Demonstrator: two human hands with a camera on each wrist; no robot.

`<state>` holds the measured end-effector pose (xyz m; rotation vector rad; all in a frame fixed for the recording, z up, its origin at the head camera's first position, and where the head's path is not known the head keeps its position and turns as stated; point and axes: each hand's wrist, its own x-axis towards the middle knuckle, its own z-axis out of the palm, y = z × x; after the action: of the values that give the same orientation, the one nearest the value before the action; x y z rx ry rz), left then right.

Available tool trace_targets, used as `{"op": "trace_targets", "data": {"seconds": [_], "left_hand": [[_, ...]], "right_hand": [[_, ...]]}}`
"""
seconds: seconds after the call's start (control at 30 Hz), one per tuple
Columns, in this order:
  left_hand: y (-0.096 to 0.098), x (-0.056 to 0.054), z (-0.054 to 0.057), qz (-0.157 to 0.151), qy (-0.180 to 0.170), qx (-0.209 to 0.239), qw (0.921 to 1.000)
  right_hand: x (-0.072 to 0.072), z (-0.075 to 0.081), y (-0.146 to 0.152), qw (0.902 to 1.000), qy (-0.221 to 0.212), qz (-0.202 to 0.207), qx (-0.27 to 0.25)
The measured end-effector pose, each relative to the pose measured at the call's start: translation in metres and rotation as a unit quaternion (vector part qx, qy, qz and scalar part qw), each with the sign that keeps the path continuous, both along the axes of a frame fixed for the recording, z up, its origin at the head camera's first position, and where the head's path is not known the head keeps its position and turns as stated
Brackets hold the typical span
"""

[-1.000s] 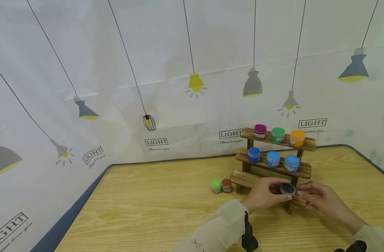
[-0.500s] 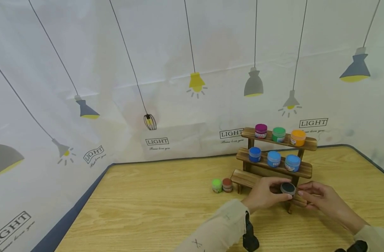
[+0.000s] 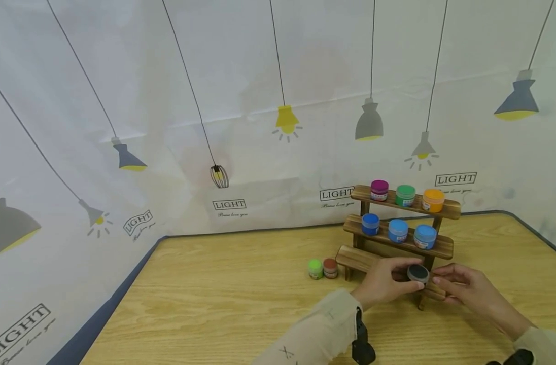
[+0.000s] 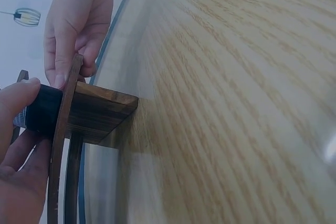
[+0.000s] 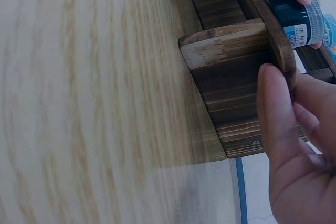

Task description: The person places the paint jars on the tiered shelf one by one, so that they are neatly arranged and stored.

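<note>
A small dark-lidded paint jar (image 3: 417, 274) sits at the right end of the lowest step of a three-tier wooden stand (image 3: 357, 257). My left hand (image 3: 386, 280) holds this jar between thumb and fingers; in the right wrist view the jar (image 5: 300, 23) touches the shelf board, with a printed label on its side. Beside it, my right hand (image 3: 476, 293) pinches the right end of that lowest shelf (image 5: 281, 45), thumb below and fingers on the far side. The left wrist view shows both hands close around the board, the dark jar (image 4: 43, 109) between left fingertips.
Purple (image 3: 379, 190), green (image 3: 405, 195) and orange (image 3: 433, 201) jars line the top shelf. Three blue jars (image 3: 398, 231) occupy the middle one. Lime (image 3: 315, 269) and brown (image 3: 330, 268) jars stand on the wooden table (image 3: 205, 299) left of the stand. A lamp-printed cloth (image 3: 259, 167) hangs behind.
The head view has shifted slightly, so the scene sits a little further right. Both hands, the jar and the stand keep the same positions relative to each other.
</note>
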<state>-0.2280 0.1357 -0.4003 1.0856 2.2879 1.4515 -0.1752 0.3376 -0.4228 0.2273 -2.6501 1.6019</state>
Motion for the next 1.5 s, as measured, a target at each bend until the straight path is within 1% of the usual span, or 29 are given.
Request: {"op": "trace_targets", "data": {"seconds": [0.17,0.27,0.33,0.47,0.63,0.77,0.9,1.03,1.07,1.17,1.3,1.5], "left_hand": [[-0.004,-0.002,0.001,-0.027,-0.014,0.012,0.9995],[-0.010,-0.005,0.002,-0.035,-0.009,0.016,0.9992],[-0.015,-0.007,0.002,-0.030,0.000,0.019,0.9994],[-0.027,-0.010,0.000,-0.009,0.026,0.032,0.9991],[-0.042,-0.009,-0.004,0.009,0.056,0.047,0.9973],[-0.055,-0.010,-0.007,0.017,0.058,0.058,0.9965],[-0.067,-0.012,-0.007,0.018,0.046,0.073,0.9962],[-0.080,-0.015,-0.004,0.031,0.029,0.082,0.9958],[-0.084,-0.017,-0.004,0.038,0.029,0.082,0.9955],[-0.096,-0.021,-0.003,0.071,0.043,0.085,0.9930],[-0.111,-0.027,-0.003,0.111,0.066,0.072,0.9890],[-0.128,-0.029,-0.010,0.134,0.076,0.038,0.9874]], "right_hand": [[0.001,0.001,0.000,0.9998,-0.017,-0.008,-0.006],[0.001,0.001,0.000,0.9998,-0.013,-0.010,-0.006],[0.000,0.000,0.001,0.9999,-0.007,-0.010,-0.005],[0.000,-0.001,0.001,1.0000,0.001,-0.008,-0.005],[-0.001,-0.002,0.000,0.9999,0.008,-0.005,-0.004],[0.000,-0.001,0.000,0.9999,0.014,-0.001,0.000],[0.000,0.001,-0.001,0.9999,0.014,0.003,0.002],[0.001,0.001,-0.001,0.9999,0.011,0.001,0.005],[0.001,0.001,-0.002,0.9999,0.010,-0.001,0.005],[0.001,0.000,-0.001,0.9999,0.007,-0.007,0.003],[0.000,-0.001,-0.001,0.9999,0.007,-0.008,-0.005],[-0.001,-0.001,-0.001,0.9999,0.006,-0.006,-0.005]]}}
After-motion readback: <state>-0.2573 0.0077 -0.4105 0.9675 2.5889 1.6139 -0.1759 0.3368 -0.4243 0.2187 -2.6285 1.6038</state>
